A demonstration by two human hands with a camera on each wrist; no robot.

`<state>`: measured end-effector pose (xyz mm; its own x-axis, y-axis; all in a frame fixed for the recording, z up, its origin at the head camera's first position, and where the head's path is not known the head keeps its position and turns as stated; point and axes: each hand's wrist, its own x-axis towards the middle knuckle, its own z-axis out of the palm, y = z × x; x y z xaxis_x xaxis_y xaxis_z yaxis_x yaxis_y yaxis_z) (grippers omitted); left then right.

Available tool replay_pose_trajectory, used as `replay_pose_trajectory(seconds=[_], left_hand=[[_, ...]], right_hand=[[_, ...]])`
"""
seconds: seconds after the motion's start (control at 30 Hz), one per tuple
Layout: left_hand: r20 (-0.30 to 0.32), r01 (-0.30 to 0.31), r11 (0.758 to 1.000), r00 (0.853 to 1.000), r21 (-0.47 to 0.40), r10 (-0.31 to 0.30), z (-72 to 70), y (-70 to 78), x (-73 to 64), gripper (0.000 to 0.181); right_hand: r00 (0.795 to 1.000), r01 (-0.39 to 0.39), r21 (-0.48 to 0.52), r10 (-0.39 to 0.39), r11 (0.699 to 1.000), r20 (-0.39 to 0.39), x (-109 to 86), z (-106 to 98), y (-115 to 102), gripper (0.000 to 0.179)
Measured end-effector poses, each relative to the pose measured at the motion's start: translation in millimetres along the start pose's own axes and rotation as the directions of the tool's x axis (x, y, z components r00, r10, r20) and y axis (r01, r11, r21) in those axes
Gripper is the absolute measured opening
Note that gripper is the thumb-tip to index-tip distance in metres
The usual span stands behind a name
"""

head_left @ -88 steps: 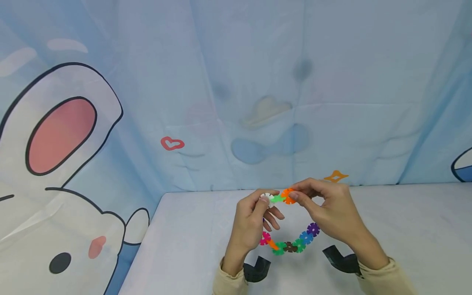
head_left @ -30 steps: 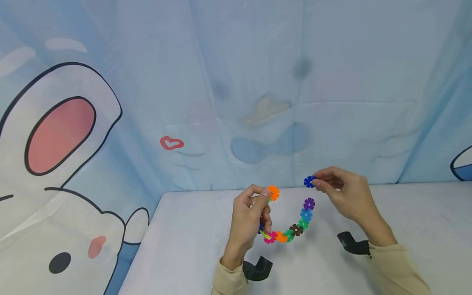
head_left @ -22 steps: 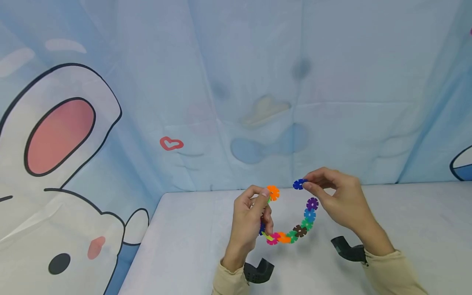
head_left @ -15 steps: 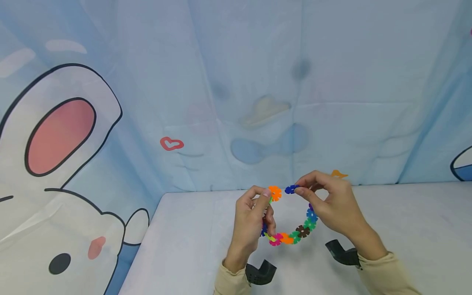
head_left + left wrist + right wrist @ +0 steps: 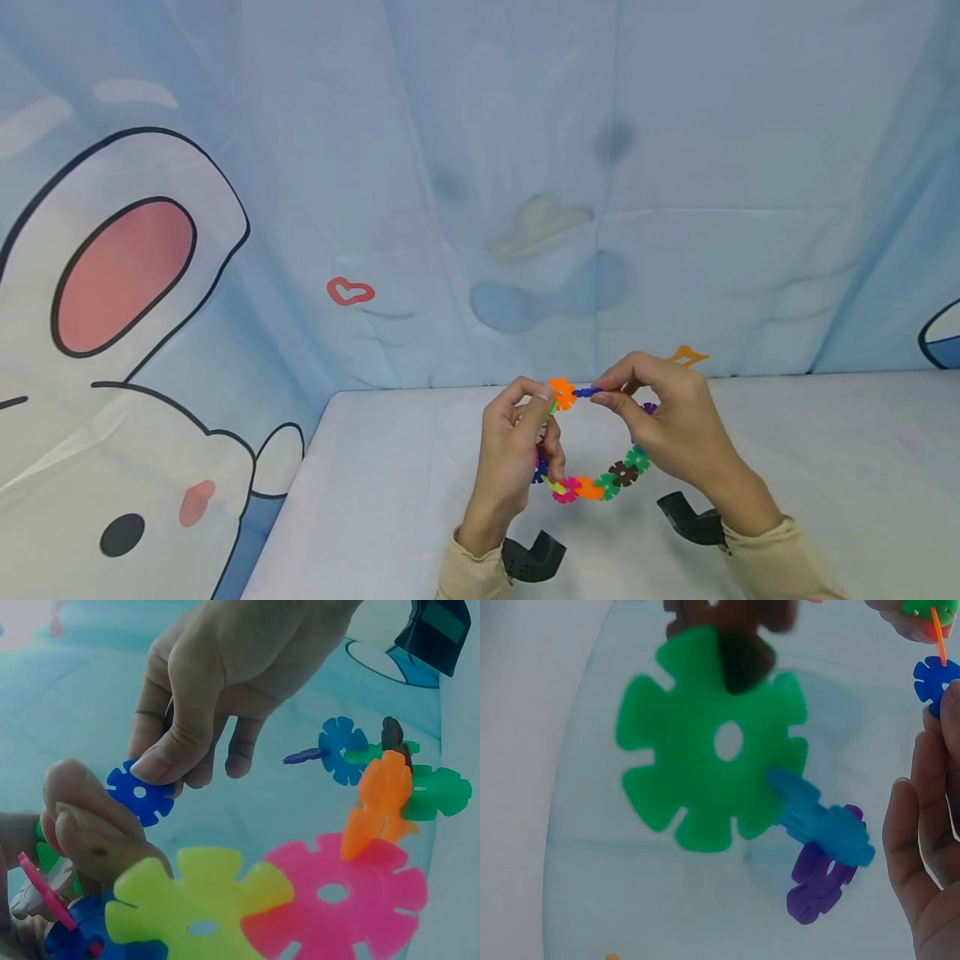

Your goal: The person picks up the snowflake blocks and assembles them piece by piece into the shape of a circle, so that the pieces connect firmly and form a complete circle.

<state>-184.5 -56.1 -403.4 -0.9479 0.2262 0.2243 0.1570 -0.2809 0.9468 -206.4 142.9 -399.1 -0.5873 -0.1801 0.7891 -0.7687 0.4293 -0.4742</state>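
Note:
My left hand (image 5: 510, 454) holds a chain of colourful plastic snowflake discs, its thumb and fingers pinching close to the end where an orange disc (image 5: 562, 394) sticks out. The rest of the chain hangs in a curve below, with brown (image 5: 623, 474), green (image 5: 675, 742), pink (image 5: 337, 900) and yellow (image 5: 187, 900) discs among it. A purple disc (image 5: 810, 889) ends the other side. Between thumb and forefinger my right hand (image 5: 678, 421) pinches a dark blue disc (image 5: 139, 793), seen edge-on in the head view, its rim right at the orange disc's edge.
A white-covered table (image 5: 390, 475) lies under both hands. Behind it hangs a light blue curtain (image 5: 450, 167) with cartoon prints. Black curved mounts (image 5: 534, 557) sit at both wrists.
My right hand came away from the orange disc, appeared with the dark blue disc, and moved left to the orange disc. The left hand's grip shifted on the chain, then stayed nearly still.

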Motion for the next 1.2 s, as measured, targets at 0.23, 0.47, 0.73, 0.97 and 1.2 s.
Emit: replay_pose_trajectory(seconds=[0.23,0.47,0.73,0.97,1.2], left_hand=[[-0.007,0.017,1.0,1.0,-0.012,-0.017,3.0,0.5,-0.5,0.031],[0.004,0.021,1.0,1.0,-0.01,-0.021,3.3,-0.4,-1.2,0.035],[-0.01,0.019,0.999,1.0,-0.049,-0.02,0.1,-1.7,-1.4,0.032],[-0.065,-0.026,0.994,0.998,-0.104,0.019,-2.4,0.2,-0.8,0.019],[-0.124,-0.06,0.989,0.991,-0.137,0.043,-4.7,3.8,-0.9,0.014]], right_hand=[[0.996,0.084,0.02,-0.084,0.996,-0.028,0.9,3.4,-2.5,0.039],[0.996,0.085,0.036,-0.083,0.996,-0.036,1.1,5.9,-5.2,0.04],[0.998,0.055,0.013,-0.055,0.998,0.022,3.1,-0.9,-5.4,0.043],[0.986,-0.143,-0.109,0.151,0.984,0.065,1.0,-18.6,7.3,0.054],[0.921,-0.361,-0.071,0.368,0.93,0.128,-1.2,-25.0,16.3,0.027]])
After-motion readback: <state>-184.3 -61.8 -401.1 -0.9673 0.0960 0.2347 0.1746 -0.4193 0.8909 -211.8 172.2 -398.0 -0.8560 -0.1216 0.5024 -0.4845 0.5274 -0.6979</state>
